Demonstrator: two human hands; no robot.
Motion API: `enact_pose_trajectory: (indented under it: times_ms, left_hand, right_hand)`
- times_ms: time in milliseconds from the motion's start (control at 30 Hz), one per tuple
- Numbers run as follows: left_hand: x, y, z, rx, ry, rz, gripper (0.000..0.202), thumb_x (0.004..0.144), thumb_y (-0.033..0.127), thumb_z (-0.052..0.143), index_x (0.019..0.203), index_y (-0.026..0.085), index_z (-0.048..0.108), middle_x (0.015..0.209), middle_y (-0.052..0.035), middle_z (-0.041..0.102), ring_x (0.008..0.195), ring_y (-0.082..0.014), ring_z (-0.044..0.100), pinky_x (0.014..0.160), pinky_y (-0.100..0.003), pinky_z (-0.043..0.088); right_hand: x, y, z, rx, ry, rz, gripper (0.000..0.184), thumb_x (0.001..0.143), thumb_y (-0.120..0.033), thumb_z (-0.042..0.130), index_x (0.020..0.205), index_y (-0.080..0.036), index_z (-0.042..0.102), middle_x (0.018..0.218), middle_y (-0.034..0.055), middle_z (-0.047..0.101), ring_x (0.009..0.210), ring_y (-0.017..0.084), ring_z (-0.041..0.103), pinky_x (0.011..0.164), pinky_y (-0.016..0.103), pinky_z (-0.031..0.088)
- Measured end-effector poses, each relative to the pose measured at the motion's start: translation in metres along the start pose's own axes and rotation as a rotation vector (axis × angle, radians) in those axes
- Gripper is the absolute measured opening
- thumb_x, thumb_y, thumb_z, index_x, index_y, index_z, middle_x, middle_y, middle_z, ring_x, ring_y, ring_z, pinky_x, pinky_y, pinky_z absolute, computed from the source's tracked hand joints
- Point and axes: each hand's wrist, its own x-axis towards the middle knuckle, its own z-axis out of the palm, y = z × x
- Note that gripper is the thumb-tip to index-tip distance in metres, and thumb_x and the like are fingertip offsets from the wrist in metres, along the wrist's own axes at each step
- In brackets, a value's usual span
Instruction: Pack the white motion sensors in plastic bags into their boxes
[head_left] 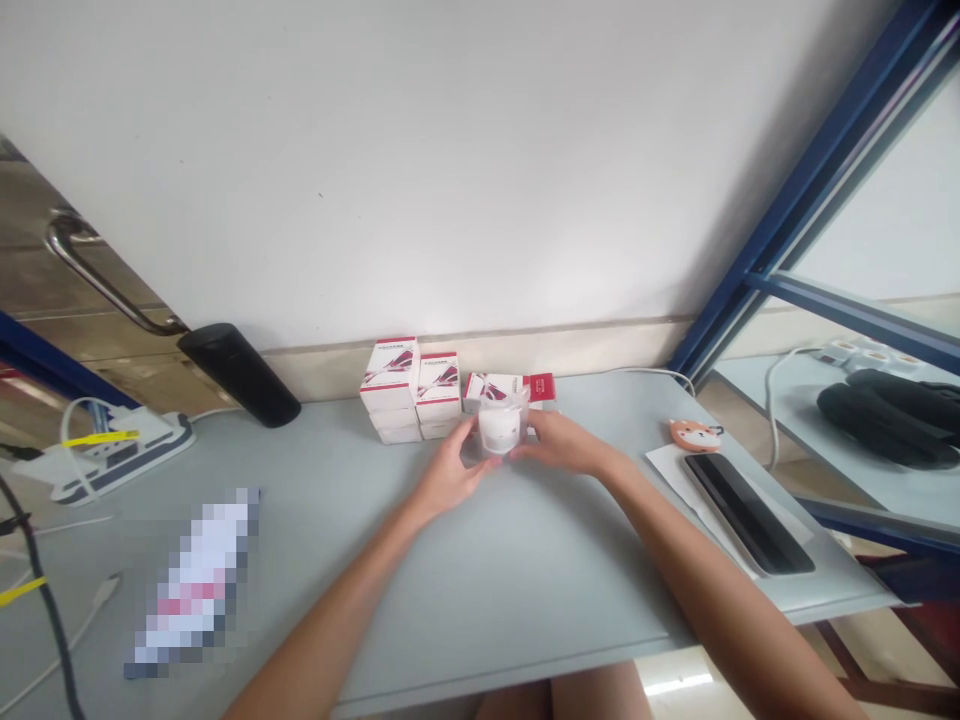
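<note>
Evidently light, the small white object [501, 430] sits between both hands above the middle of the tabletop [487, 580], just in front of some cartons; whether its base touches the surface I cannot tell. The left hand [448, 470] and the right hand [559, 440] grasp it from opposite sides, fingers curved around it. Clear film seems to wrap it, so I would expect a stiff body under a soft, slightly slippery skin, best held low on the sides, with light pressure in case the shell is brittle.

Counting outward: one wrapped object; four red-and-white boxes [390, 375] in two stacks of two beside the left hand; at least one red-ended box [495, 386] lying behind the object, partly hidden. Farther left come one black cylinder [240, 375], one power strip [161, 440] and one pixelated item [196, 580] I cannot identify. Rightward lie one orange animal-faced case [694, 434] and one dark phone-like device [746, 510] on white paper [667, 465].
</note>
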Motion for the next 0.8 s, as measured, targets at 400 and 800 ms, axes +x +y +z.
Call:
enact_pose_trajectory:
  times_ms: [400, 800]
  left_hand:
    - [0.0, -0.01, 0.0, 0.174, -0.096, -0.075, 0.066, 0.084, 0.046, 0.082, 0.141, 0.024, 0.058, 0.146, -0.0123, 0.065, 0.134, -0.0337, 0.061, 0.112, -0.046, 0.047]
    - [0.004, 0.029, -0.001, -0.665, 0.194, -0.123, 0.053, 0.081, 0.037, 0.088, 0.126, 0.018, 0.069, 0.138, -0.0146, 0.071, 0.134, -0.0344, 0.063, 0.111, -0.047, 0.05]
  right_hand:
    - [0.0, -0.009, 0.014, -0.224, -0.241, 0.15, 0.01, 0.093, -0.028, 0.068, 0.102, -0.022, 0.068, 0.098, 0.0079, 0.074, 0.086, 0.026, 0.067, 0.071, 0.033, 0.043]
    - [0.004, -0.016, -0.012, 0.262, 0.235, -0.065, 0.033, 0.102, -0.051, 0.059, 0.085, -0.023, 0.066, 0.087, 0.0033, 0.066, 0.076, 0.017, 0.055, 0.071, 0.032, 0.045]
